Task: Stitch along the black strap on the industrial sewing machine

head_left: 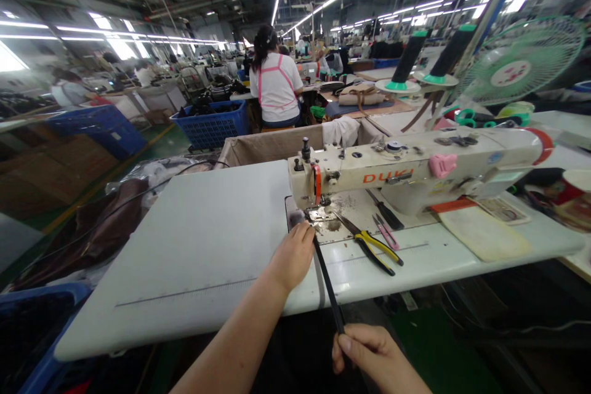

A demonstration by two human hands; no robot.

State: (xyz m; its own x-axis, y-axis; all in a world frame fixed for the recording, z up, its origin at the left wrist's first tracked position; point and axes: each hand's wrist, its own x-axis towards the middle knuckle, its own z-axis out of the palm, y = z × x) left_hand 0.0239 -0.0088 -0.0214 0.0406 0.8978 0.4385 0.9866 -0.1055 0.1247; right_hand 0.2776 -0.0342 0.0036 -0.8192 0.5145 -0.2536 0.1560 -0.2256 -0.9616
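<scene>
A narrow black strip point(329, 280) runs from the needle area of the white sewing machine point(415, 166) down over the table's front edge. My left hand point(295, 255) lies by the needle plate point(323, 215), its fingers closed on the upper end of the strip. Below the table edge, my right hand point(369, 351) pinches the lower part of the strip between thumb and fingers. Right of the strip, yellow-and-black pliers point(369, 243), pink snips point(385, 231) and a black-handled tool point(388, 212) rest on the machine bed and table.
A yellowish cloth point(482, 234) lies at the right of the white table point(207, 228). Behind are thread cones point(406, 61), a green fan point(521, 64), a blue crate point(212, 123) and a seated person point(277, 86) facing away. Another blue crate point(41, 332) stands at the lower left.
</scene>
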